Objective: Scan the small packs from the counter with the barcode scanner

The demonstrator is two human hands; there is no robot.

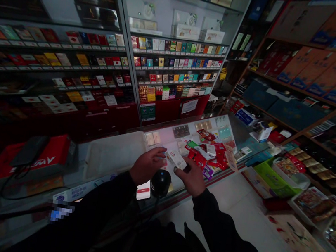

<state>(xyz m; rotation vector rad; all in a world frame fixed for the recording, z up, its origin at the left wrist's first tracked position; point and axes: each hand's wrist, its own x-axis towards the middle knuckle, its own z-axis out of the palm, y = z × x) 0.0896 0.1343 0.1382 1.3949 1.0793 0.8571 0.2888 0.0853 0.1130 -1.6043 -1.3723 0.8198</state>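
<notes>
A white pack with small red marks (pixel 176 159), perhaps a cigarette pack, is held over the glass counter (pixel 132 154). My right hand (pixel 193 179) grips its near right end between thumb and fingers. My left hand (pixel 149 165) is just left of the pack, palm inward, its fingers loosely bent and apart, with nothing visible in them. Below and between both hands stands a round black device (pixel 160 182). Beside it lies a white box with a red band (pixel 143 191). To the right of the pack, red, green and purple packets (pixel 214 155) are heaped on the counter.
Behind the counter, glass shelves hold rows of cigarette packs (pixel 179 46). A red box (pixel 41 158) with a dark device on top sits at left. Trays of packaged snacks (pixel 287 168) and shelves of orange cartons (pixel 319 72) line the right side.
</notes>
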